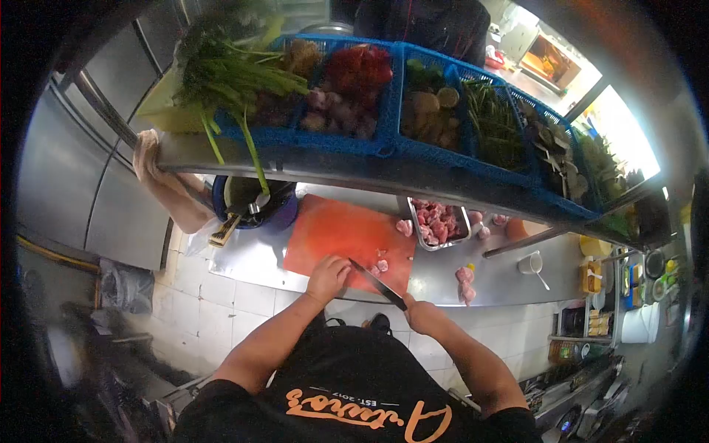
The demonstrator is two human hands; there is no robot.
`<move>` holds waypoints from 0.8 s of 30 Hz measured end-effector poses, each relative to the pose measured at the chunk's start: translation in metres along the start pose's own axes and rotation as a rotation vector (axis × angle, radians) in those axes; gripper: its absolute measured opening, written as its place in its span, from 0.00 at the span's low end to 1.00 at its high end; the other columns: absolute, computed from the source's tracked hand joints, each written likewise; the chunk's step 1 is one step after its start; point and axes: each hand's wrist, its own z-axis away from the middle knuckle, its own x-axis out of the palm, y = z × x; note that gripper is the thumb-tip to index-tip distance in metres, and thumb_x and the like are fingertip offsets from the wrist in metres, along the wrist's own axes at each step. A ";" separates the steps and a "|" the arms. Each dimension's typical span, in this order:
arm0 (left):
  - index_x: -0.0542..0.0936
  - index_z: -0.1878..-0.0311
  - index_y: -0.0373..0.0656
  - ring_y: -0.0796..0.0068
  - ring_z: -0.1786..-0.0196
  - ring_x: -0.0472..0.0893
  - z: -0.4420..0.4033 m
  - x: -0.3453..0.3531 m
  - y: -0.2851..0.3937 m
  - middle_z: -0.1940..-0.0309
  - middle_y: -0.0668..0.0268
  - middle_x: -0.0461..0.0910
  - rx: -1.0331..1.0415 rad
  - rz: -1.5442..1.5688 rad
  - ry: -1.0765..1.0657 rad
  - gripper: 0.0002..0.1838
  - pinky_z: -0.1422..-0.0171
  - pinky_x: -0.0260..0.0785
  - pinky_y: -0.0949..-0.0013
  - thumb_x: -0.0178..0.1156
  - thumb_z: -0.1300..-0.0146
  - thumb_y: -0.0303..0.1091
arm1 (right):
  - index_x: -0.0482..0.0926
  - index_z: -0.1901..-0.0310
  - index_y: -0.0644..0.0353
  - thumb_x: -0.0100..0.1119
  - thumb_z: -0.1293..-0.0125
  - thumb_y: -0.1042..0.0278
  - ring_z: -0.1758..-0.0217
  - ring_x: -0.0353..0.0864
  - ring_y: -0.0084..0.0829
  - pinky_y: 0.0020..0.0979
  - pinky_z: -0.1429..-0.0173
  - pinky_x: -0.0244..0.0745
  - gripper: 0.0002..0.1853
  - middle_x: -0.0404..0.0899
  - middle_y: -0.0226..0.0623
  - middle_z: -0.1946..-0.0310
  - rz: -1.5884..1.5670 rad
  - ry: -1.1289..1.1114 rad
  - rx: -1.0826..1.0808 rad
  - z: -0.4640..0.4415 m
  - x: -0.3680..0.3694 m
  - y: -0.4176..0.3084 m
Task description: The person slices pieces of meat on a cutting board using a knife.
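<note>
My right hand (425, 317) is closed round the handle of a kitchen knife (379, 283), whose blade slants up and left over the orange-red cutting board (336, 221). On the board near the blade tip rests my left hand (329, 277), its fingers bent and close together; whatever they hold is hidden. Small pieces of pink raw meat (381, 266) lie just right of the blade. Beyond the board's right edge stands a metal tray (467, 235) filled with cut raw meat (437, 220). Another meat piece (464, 283) lies on the steel counter to the right.
Overhead, a steel shelf (332, 166) carries blue baskets (395, 96) of vegetables and long green stalks (229, 85). A dark blue tub (284, 214) with a wooden-handled utensil (224, 231) stands left of the board. A white cup (530, 262) and spoon (543, 282) are at right.
</note>
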 end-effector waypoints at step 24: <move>0.81 0.64 0.43 0.54 0.56 0.79 -0.013 -0.003 -0.023 0.64 0.59 0.79 0.094 -0.104 -0.077 0.07 0.50 0.75 0.54 0.65 0.43 0.33 | 0.68 0.38 0.68 0.49 0.34 0.76 0.56 0.85 0.67 0.62 0.54 0.79 0.22 0.82 0.69 0.57 0.246 0.812 -0.505 -0.078 0.015 -0.054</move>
